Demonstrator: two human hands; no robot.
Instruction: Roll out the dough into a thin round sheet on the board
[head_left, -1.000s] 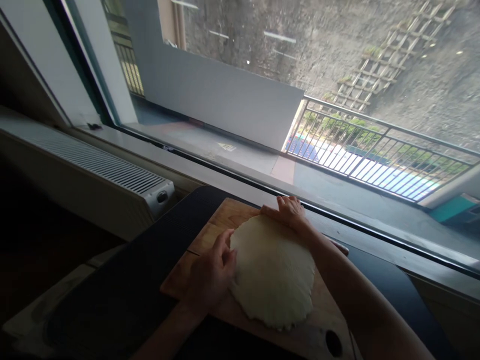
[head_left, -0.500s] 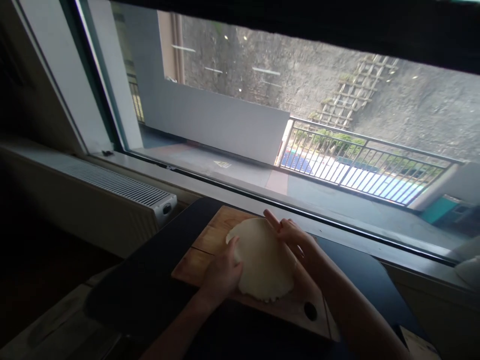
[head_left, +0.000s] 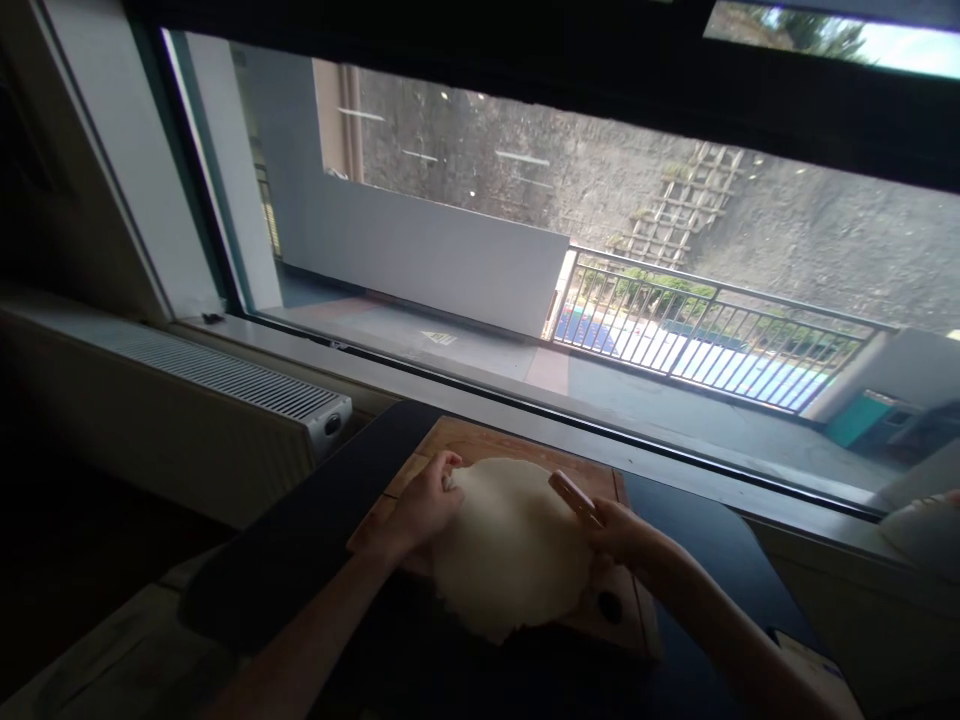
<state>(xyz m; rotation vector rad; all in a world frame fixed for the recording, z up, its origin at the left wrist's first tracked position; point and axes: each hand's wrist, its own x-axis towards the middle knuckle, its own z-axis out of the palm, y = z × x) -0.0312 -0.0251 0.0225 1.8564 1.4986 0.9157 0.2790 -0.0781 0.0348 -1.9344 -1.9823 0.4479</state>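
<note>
A flat, pale, roughly round sheet of dough (head_left: 510,550) lies over a wooden board (head_left: 517,446), its near edge reaching past the board's front. My left hand (head_left: 426,508) pinches the dough's upper left edge between thumb and fingers. In my right hand (head_left: 624,532), at the dough's right side, is a rolling pin (head_left: 574,496); its far end points up and left over the dough. My right palm hides the rest of the pin.
The board rests on a dark table (head_left: 697,530) against a window sill (head_left: 480,395). A white radiator (head_left: 247,370) stands at the left. Near the right edge, a small flat item (head_left: 810,655) lies partly behind my right forearm. A railing (head_left: 705,320) shows outside the window.
My left hand has moved up and left to the dough's edge. The dough has shifted toward me, over the board's front. The pin has moved down and right with my right hand.
</note>
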